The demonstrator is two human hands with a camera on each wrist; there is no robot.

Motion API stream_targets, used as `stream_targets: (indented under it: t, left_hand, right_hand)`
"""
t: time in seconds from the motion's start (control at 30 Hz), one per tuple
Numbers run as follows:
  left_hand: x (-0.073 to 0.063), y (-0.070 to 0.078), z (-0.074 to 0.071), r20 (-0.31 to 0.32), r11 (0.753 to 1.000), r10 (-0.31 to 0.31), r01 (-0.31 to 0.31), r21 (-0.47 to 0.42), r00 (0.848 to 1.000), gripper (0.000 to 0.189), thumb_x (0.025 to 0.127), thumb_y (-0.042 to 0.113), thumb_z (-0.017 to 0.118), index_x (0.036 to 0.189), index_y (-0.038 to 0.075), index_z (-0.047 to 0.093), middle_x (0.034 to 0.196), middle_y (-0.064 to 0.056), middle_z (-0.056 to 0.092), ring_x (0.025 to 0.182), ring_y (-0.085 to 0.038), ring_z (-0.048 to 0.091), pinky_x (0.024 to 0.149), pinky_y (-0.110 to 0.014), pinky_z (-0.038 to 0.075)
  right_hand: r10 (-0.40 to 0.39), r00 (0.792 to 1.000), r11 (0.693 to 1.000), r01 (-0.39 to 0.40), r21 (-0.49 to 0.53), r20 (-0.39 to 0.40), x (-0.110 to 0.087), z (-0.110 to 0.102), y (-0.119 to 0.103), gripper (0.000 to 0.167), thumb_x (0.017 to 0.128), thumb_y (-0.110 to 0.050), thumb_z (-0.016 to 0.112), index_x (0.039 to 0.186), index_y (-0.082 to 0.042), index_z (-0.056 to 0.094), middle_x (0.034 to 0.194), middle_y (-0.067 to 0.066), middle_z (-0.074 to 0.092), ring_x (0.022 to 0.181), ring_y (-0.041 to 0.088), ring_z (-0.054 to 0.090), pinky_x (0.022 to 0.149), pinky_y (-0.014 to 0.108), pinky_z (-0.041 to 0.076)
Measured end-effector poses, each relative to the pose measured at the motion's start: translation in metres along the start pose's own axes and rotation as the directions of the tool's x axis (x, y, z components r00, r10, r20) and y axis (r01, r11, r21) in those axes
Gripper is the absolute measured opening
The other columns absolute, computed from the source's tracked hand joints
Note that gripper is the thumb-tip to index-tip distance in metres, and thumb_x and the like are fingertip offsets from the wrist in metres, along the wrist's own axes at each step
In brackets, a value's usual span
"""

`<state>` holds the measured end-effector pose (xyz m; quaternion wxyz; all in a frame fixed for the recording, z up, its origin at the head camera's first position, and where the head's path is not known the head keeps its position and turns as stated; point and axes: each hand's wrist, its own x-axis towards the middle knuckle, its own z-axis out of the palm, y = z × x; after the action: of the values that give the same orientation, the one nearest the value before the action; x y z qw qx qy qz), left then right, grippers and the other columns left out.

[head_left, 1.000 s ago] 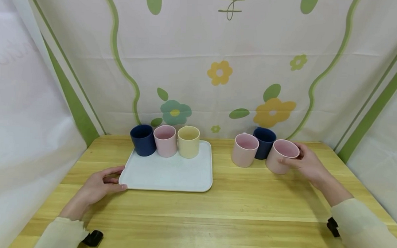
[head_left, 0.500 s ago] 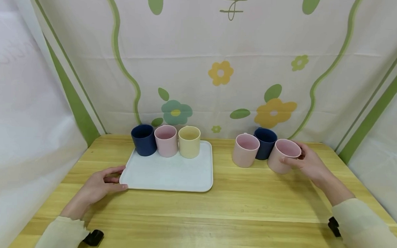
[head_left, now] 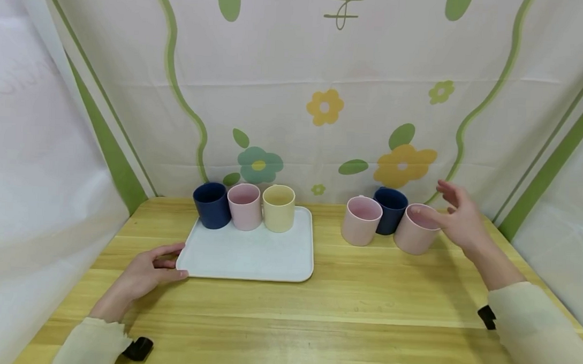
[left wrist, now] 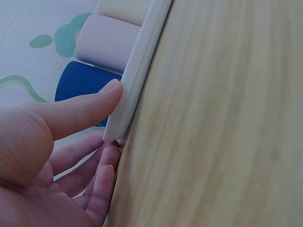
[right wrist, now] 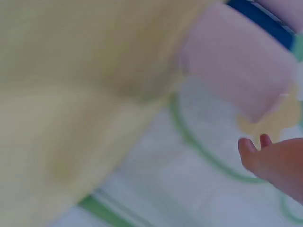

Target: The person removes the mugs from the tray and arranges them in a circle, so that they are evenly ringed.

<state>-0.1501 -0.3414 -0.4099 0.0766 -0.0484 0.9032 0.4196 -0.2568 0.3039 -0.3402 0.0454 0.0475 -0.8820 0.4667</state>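
Observation:
In the head view, my left hand (head_left: 141, 273) holds the near left corner of a white tray (head_left: 247, 258). The left wrist view shows its thumb (left wrist: 106, 99) on the tray's rim and the fingertips curled at the corner's edge. A navy mug (head_left: 212, 211), a pink mug (head_left: 245, 215) and a yellow mug (head_left: 278, 216) stand in a row along the tray's back. My right hand (head_left: 464, 217) is raised over the right side of another pink mug (head_left: 412, 237), fingers spread and holding nothing. That mug stands upright on the table, and the right wrist view shows it blurred.
Left of that mug stand a second navy mug (head_left: 390, 220) and a further pink mug (head_left: 359, 227), closely grouped. The wooden table (head_left: 315, 322) extends in front. White cloth (head_left: 276, 58) printed with flowers hangs behind and at both sides.
My right hand has let go of the rightmost pink mug and risen, its fingers opening. That mug had shifted slightly right and back. The left hand keeps its place at the tray corner.

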Motion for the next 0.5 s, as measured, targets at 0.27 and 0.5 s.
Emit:
stream_targets:
  t: [0.27, 0.5]
  left_hand:
    - [0.0, 0.001, 0.001, -0.003, 1.0, -0.014, 0.014, 0.005, 1.0, 0.085, 0.09, 0.034, 0.087, 0.16, 0.006, 0.046, 0.153, -0.026, 0.054, 0.121, -0.028, 0.062, 0.084, -0.024, 0.052]
    - [-0.001, 0.001, 0.0, -0.004, 1.0, -0.005, 0.005, 0.001, 1.0, 0.086, 0.09, 0.034, 0.087, 0.16, 0.006, 0.047, 0.155, -0.026, 0.053, 0.122, -0.029, 0.062, 0.085, -0.025, 0.051]
  right_hand:
    - [-0.137, 0.99, 0.983, 0.131, 0.132, 0.035, 0.0, 0.041, -0.071, 0.087, 0.096, -0.033, 0.081, 0.166, -0.014, 0.032, 0.168, 0.011, 0.039, 0.156, 0.032, 0.035, 0.127, 0.06, 0.027]
    - [-0.176, 0.98, 0.959, 0.149, 0.241, 0.093, 0.006, 0.08, -0.103, 0.079, 0.094, -0.029, 0.084, 0.16, -0.016, 0.042, 0.161, 0.008, 0.049, 0.151, 0.025, 0.044, 0.127, 0.053, 0.032]
